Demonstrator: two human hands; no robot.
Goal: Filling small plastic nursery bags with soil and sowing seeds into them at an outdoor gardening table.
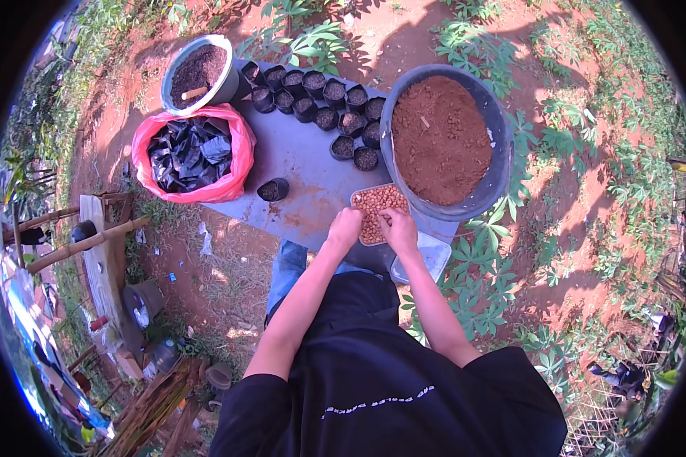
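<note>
My left hand [347, 226] is at the left edge of a clear plastic container [353, 200] of tan seeds or nuts [380, 200]. Over the same container, at its right side, is my right hand [399, 227], with its fingers bent inward. Whether either hand holds a seed is too small to tell. A clear plastic lid or tray [434, 258] lies by my right wrist. One black polybag with dark soil [272, 189] stands alone left of my hands. Several more soil-filled black polybags [326, 117] are grouped at the table's far side.
A large dark tub [502, 148] of reddish soil [441, 140] stands at the right. At the left are a pink plastic bag [241, 154] of empty black polybags [190, 154] and a pail [228, 80] of dark soil with a wooden-looking handle. All rest on a grey table [297, 148].
</note>
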